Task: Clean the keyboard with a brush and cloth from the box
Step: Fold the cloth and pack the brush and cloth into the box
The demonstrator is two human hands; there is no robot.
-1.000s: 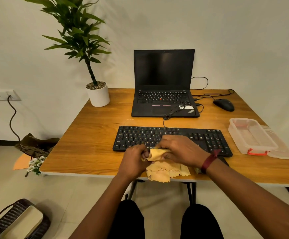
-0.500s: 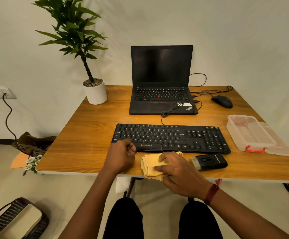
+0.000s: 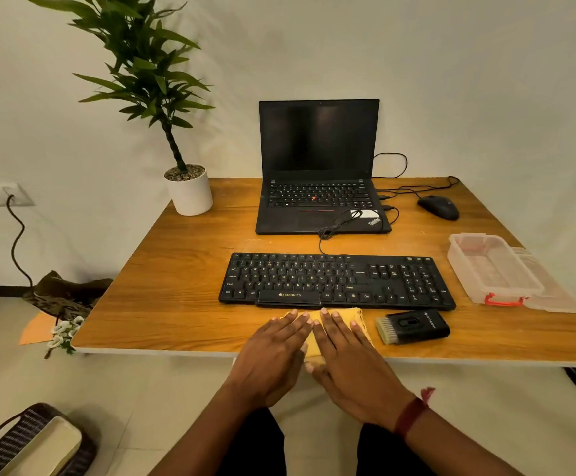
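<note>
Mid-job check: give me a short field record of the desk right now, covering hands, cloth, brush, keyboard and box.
left hand: flat, fingers straight, pressing on the cloth
right hand: flat beside it, also pressing on the cloth
cloth: yellow, folded, at the table front edge, in front of the keyboard
brush: black, lying on the table right of the cloth, not held
keyboard: black, no hand on it
box: clear, open, right of the keyboard, nothing seen inside
</note>
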